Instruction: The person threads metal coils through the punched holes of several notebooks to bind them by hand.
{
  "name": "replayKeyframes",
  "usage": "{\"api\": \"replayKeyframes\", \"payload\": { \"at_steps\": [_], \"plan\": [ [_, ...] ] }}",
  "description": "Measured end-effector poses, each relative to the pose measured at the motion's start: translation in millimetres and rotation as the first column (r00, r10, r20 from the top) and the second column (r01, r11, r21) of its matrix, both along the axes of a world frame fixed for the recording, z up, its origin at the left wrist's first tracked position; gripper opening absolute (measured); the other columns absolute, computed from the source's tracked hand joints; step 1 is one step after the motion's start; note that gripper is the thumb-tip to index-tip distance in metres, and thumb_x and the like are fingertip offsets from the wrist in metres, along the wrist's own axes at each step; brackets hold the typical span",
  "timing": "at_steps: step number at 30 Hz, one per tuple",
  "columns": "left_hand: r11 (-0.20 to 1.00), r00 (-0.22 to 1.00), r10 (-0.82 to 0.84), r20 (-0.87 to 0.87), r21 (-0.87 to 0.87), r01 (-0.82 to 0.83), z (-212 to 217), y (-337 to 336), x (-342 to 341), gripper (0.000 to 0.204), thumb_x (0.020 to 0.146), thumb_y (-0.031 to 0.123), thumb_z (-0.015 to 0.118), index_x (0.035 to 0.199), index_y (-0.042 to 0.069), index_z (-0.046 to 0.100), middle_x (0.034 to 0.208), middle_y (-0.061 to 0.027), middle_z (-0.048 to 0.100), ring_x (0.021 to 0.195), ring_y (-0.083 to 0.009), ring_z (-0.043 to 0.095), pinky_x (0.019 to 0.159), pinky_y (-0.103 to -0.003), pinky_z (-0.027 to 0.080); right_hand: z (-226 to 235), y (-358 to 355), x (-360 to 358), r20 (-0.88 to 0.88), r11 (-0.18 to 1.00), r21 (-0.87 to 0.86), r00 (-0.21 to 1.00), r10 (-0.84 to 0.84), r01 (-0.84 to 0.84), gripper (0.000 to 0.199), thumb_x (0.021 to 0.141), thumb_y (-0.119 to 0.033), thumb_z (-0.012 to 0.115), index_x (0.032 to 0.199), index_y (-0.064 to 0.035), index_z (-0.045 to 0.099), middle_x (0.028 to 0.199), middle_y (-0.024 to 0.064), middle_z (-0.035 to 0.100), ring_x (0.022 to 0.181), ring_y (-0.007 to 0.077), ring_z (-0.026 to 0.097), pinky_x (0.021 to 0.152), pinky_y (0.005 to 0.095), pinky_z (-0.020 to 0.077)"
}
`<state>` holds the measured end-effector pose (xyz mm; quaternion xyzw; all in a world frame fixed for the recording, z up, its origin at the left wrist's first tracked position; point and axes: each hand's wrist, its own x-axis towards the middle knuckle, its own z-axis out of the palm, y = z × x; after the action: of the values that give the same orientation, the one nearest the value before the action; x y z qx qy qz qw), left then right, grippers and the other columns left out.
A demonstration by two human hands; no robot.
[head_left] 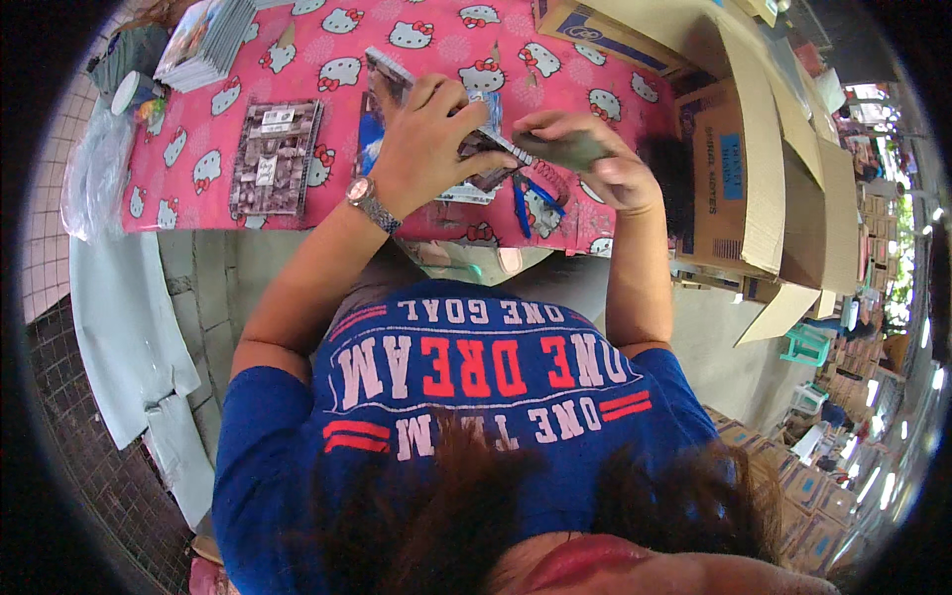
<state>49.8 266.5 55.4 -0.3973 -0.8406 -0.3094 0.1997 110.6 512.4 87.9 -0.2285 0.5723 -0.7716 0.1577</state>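
My left hand (431, 144), with a wristwatch on its wrist, grips a spiral-bound notebook (390, 69) tilted up over the table. Its bound edge slants down toward my right hand (625, 174). That hand is closed around a dark grey-green flat object (565, 149), smeared by motion, close to the notebook's lower end. Blue-handled pliers (523, 206) lie below, near the table's front edge. Under my left hand, more printed covers (370, 134) show in part. To the left, a notebook (276, 159) with a grey photo-print cover lies flat.
A pink cat-print cloth (412, 35) covers the table. Several stacked notebooks (208, 45) stand at the far left, beside a white cup (129, 92) and clear plastic (99, 183). An open cardboard box (719, 174) borders the right side; another carton (615, 40) sits behind.
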Motion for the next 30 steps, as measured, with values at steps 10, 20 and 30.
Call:
{"api": "replayKeyframes", "payload": {
  "at_steps": [10,20,30],
  "plan": [
    [0.998,0.999,-0.027,0.017,-0.062,0.028,8,-16,4,0.046,0.07,0.053,0.076,0.097,0.017,0.068,0.106,-0.0003,0.056,0.116,-0.0237,0.048,0.098,-0.079,0.015,20,-12,-21,-0.038,0.954,0.294,0.996,0.076,-0.061,0.043,0.086,-0.026,0.065,0.122,-0.0034,0.06,0.138,0.0146,0.048,0.126,0.0241,0.048,0.104,0.037,0.0381],
    [0.994,0.988,-0.108,0.114,0.012,0.108,3,-20,-2,0.043,0.071,0.046,0.078,0.094,0.013,0.063,0.099,-0.0025,0.056,0.112,-0.0248,0.05,0.104,-0.064,0.019,22,-26,-29,-0.193,0.852,0.524,0.973,0.124,-0.004,0.073,0.079,-0.059,0.058,0.12,0.0008,0.06,0.121,0.0123,0.053,0.115,0.0244,0.053,0.1,0.0379,0.0399],
    [0.999,0.999,0.041,-0.022,0.036,-0.04,-2,-31,2,0.045,0.071,0.053,0.075,0.096,0.017,0.065,0.101,0.0021,0.06,0.11,-0.0212,0.053,0.102,-0.075,0.011,16,-39,-33,-0.072,0.981,0.153,0.988,0.135,-0.122,0.056,0.082,-0.045,0.062,0.117,-0.0021,0.059,0.124,0.0108,0.051,0.118,0.0207,0.049,0.101,0.0334,0.0361]
  ]
}}
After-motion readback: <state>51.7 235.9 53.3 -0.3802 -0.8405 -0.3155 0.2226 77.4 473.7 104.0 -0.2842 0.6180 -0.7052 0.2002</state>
